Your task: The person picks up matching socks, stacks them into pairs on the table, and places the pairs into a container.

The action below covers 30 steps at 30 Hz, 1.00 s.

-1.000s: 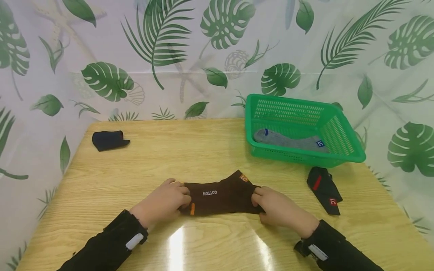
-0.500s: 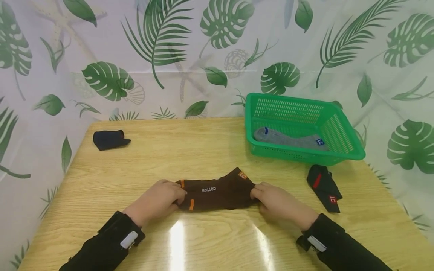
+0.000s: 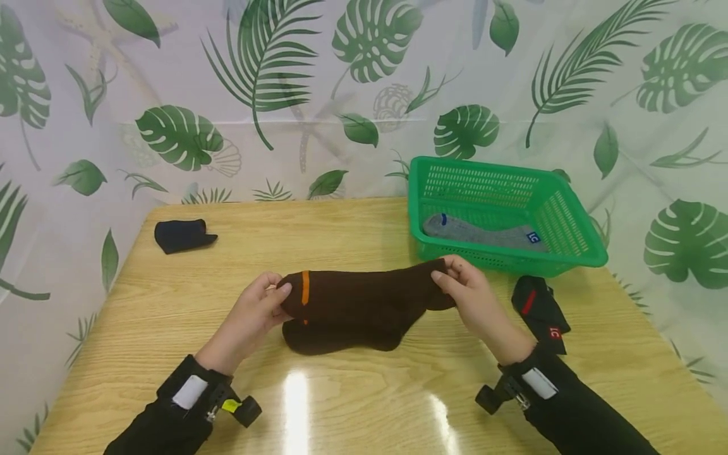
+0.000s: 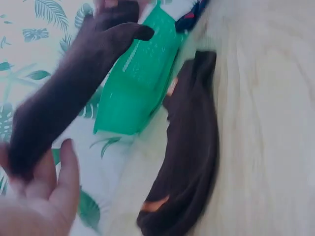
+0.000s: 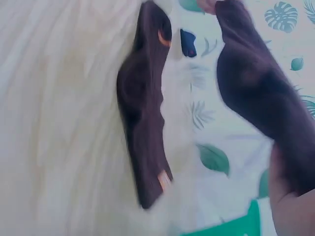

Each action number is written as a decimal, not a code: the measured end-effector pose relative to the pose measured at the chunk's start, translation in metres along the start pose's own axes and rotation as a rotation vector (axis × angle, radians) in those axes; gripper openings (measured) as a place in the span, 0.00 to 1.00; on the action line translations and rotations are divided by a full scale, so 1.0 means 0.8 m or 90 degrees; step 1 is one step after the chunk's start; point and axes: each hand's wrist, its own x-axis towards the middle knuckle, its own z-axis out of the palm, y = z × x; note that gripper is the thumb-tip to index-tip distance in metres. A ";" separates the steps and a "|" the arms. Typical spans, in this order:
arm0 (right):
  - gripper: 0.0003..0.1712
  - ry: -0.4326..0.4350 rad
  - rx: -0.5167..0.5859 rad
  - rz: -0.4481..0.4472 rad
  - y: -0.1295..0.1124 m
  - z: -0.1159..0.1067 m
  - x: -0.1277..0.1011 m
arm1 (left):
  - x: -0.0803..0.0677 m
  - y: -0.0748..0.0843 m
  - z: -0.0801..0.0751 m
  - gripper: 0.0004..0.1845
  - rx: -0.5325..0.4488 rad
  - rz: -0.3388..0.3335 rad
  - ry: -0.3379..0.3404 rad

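Note:
A dark brown sock (image 3: pixel 364 294) with an orange stripe is stretched between both hands, raised above the wooden table. My left hand (image 3: pixel 258 309) pinches its toe end, thumb on top. At the opening my right hand (image 3: pixel 474 300) pinches the cuff between thumb and fingers. Below it, a second brown sock (image 4: pixel 192 132) lies on the table, partly covered by the raised one in the head view. The right wrist view shows the lying sock's orange label (image 5: pixel 164 180) near its cuff, and a gap between the two socks.
A green basket (image 3: pixel 506 259) at the back right holds a grey sock (image 3: pixel 483 235). Black socks (image 3: pixel 537 309) with red marks lie in front of it. A folded navy sock (image 3: pixel 184 236) lies at the back left. A leaf-patterned sheet (image 3: pixel 318 151) hangs behind the table.
Both brown socks lay together with the COTTON lettering showing. The hands have lifted one off the other and up; the lettering is out of sight and the second sock lies apart on the table.

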 end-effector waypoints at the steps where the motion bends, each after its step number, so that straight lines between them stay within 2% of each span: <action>1: 0.03 0.001 0.033 0.029 0.002 0.003 0.004 | 0.002 -0.001 0.002 0.06 -0.032 -0.035 0.022; 3: 0.05 0.000 0.065 0.091 0.010 0.009 0.012 | 0.006 -0.005 0.005 0.07 -0.042 -0.090 0.053; 5: 0.11 0.001 0.048 0.145 0.020 0.012 0.019 | 0.010 -0.012 0.006 0.07 -0.014 -0.130 0.072; 8: 0.19 0.004 -0.026 0.212 0.039 0.016 0.029 | 0.015 -0.025 0.004 0.07 0.050 -0.163 0.078; 10: 0.24 0.005 -0.101 0.230 0.051 0.018 0.034 | 0.017 -0.033 0.002 0.07 0.079 -0.177 0.079; 13: 0.26 -0.001 -0.213 0.217 0.065 0.023 0.040 | 0.017 -0.041 -0.001 0.06 0.111 -0.183 0.072; 16: 0.24 0.002 -0.283 0.199 0.075 0.025 0.044 | 0.016 -0.044 -0.002 0.07 0.133 -0.181 0.055; 22: 0.19 0.004 -0.387 0.146 0.080 0.028 0.043 | 0.016 -0.044 0.002 0.08 0.178 -0.172 0.065; 26: 0.14 0.003 -0.448 0.106 0.078 0.031 0.043 | 0.016 -0.044 0.006 0.09 0.250 -0.156 0.083; 30: 0.12 -0.003 -0.481 0.104 0.077 0.033 0.045 | 0.016 -0.044 0.008 0.10 0.325 -0.142 0.088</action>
